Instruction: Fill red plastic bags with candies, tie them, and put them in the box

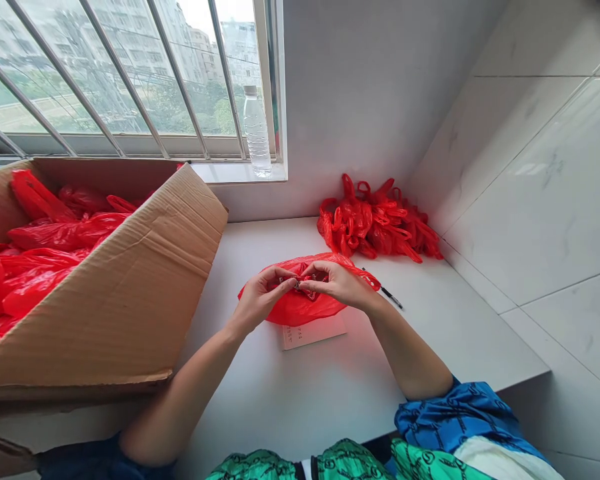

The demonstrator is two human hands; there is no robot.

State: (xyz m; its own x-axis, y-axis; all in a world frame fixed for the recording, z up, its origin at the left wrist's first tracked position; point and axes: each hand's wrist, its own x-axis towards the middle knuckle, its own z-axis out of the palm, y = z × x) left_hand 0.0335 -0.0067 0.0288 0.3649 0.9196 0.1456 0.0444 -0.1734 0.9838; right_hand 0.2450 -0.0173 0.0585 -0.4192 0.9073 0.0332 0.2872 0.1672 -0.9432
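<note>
A red plastic bag point(300, 308) lies on the white counter point(300, 393) in front of me, on top of a white paper card point(314, 333). My left hand point(261, 297) and my right hand point(334, 283) meet over the bag's top. Both pinch the bunched red plastic there between curled fingers. Something small and dark shows between the fingertips; I cannot make it out.
A large open cardboard box point(130, 293) full of red bags stands at the left. A heap of tied red bags point(375, 223) lies in the back corner. A black pen point(391, 295) rests right of the bag. A clear water bottle point(257, 130) stands on the window sill.
</note>
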